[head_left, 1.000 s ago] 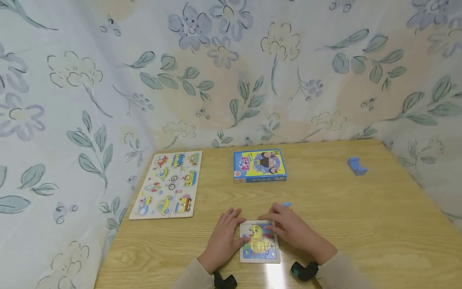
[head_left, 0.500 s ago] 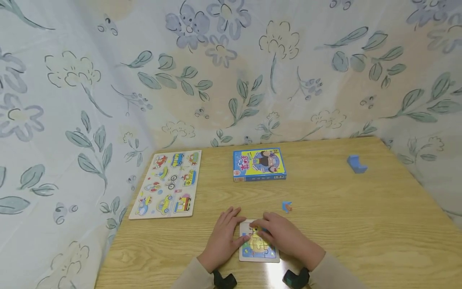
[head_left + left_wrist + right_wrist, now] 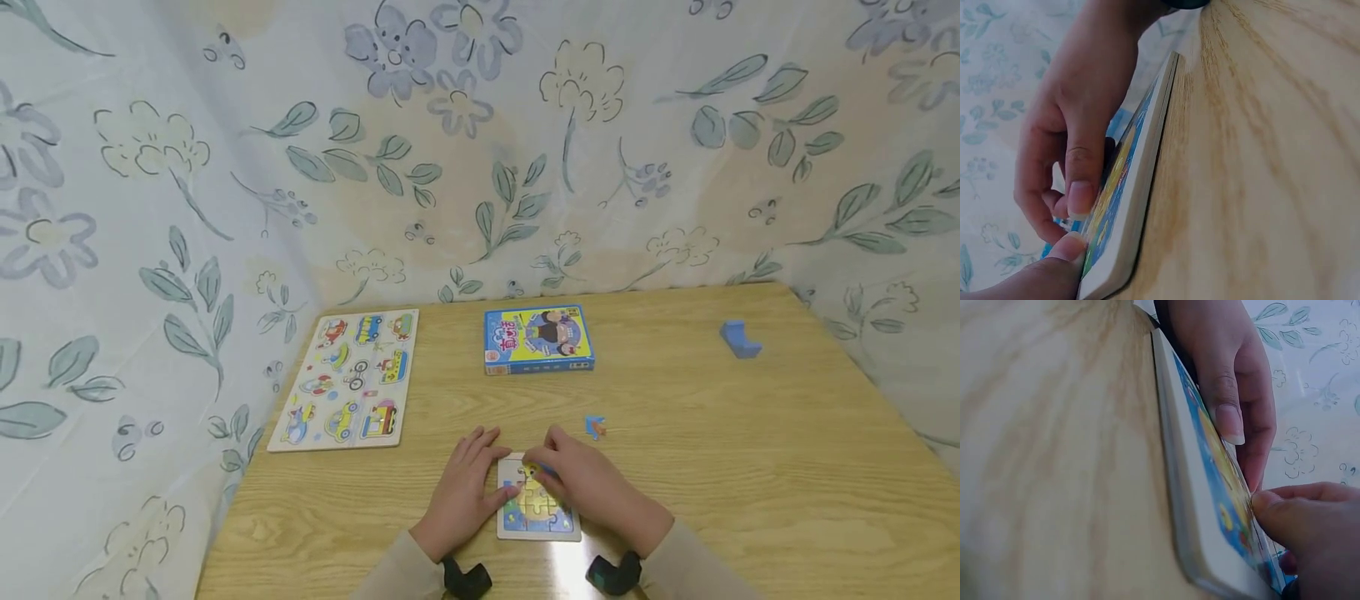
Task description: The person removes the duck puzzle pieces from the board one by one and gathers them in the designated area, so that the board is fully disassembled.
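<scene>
A small square jigsaw puzzle (image 3: 537, 525) with a pale frame and a yellow figure on blue lies on the table. My left hand (image 3: 468, 496) rests at its left side, thumb on the board and fingers fairly straight. Over the puzzle's upper right part, my right hand (image 3: 588, 483) has its thumb and index finger together; a bit of blue puzzle piece (image 3: 1074, 224) shows between them in the left wrist view. The right fingers hide much of the puzzle's top. Beyond the right hand lies a loose blue and brown puzzle piece (image 3: 595, 427).
A vehicle puzzle board (image 3: 345, 379) lies at the table's left. A blue and yellow box (image 3: 538, 340) is at the back middle, and a blue block (image 3: 740, 339) at the back right. Floral cloth (image 3: 480, 167) hangs behind the wooden table (image 3: 712, 450).
My right hand has shifted left over the puzzle's upper part, uncovering the loose piece behind it. Its fingers have drawn in a little since half a second ago. The left hand stays put.
</scene>
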Demonstrator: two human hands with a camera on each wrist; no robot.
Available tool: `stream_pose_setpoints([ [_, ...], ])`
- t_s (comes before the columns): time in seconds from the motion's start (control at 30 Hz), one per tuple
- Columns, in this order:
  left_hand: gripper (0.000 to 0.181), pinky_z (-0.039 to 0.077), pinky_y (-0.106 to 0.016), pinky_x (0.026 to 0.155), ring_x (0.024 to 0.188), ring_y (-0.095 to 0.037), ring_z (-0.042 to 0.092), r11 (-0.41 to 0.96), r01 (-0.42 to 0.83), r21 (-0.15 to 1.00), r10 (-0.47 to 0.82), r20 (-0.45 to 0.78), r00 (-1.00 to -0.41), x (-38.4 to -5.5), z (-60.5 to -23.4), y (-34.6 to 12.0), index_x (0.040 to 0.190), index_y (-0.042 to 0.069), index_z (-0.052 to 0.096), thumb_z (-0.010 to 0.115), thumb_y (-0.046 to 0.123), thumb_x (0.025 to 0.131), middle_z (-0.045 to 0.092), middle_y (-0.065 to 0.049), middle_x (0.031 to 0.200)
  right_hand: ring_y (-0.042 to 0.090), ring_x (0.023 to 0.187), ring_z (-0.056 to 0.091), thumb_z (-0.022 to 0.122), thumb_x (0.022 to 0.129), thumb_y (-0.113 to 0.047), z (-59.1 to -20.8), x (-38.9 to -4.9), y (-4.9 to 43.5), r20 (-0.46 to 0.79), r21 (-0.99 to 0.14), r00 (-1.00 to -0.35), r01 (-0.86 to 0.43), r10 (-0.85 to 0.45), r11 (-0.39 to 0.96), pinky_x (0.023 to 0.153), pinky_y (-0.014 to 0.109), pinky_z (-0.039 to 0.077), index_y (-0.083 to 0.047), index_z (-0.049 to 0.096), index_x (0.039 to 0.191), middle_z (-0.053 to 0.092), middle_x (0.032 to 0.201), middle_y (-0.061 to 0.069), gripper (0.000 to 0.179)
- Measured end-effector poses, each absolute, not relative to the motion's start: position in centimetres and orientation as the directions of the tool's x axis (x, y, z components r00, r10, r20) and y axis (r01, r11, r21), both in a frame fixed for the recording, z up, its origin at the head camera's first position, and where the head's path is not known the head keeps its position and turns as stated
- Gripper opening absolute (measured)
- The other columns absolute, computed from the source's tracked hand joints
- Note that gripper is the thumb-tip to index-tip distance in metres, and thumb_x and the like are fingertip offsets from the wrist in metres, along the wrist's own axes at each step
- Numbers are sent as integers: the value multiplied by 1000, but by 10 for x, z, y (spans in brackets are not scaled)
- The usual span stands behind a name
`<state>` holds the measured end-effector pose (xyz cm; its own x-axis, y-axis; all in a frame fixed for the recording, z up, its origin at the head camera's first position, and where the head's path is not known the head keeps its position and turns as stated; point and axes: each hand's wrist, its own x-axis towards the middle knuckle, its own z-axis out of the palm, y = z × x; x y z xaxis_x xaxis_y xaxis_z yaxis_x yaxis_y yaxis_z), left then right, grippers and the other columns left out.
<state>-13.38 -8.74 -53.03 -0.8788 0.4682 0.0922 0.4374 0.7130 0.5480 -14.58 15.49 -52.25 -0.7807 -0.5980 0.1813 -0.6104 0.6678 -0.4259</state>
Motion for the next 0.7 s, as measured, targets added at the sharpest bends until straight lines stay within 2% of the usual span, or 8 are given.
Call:
stream_pose_setpoints([
  [0.2,54,17,-53,128,157,-32,25,710,440,550,468,99,-878,-134,-530,-86,141,13,59,72,44,99,39,-9,165,3,72,42,72,102,-22,-524,-147,157,206,-397,-753,-648,-625,650,60,19,42,-28,75,131,47,99,-8,30],
  [0.37,54,17,-53,128,157,-32,25,721,434,541,465,87,-881,-134,-529,-87,141,14,59,72,45,98,38,-9,165,3,70,43,74,100,-20,-524,-148,157,219,-417,-755,-645,-618,640,59,18,43,-28,75,123,46,101,-8,25],
  [0.6,54,20,-55,127,156,-33,26,716,450,533,474,102,-875,-135,-530,-87,140,12,59,71,45,99,39,-10,165,4,69,38,74,100,-19,-524,-148,157,204,-358,-725,-681,-658,639,57,18,37,-37,73,132,46,96,-9,36],
  [0.7,53,21,-56,126,156,-34,26,710,460,533,475,119,-872,-135,-530,-87,140,11,59,71,44,100,39,-11,165,3,69,40,73,101,-22,-524,-149,156,198,-366,-730,-674,-654,642,57,18,39,-35,73,130,47,97,-9,32],
])
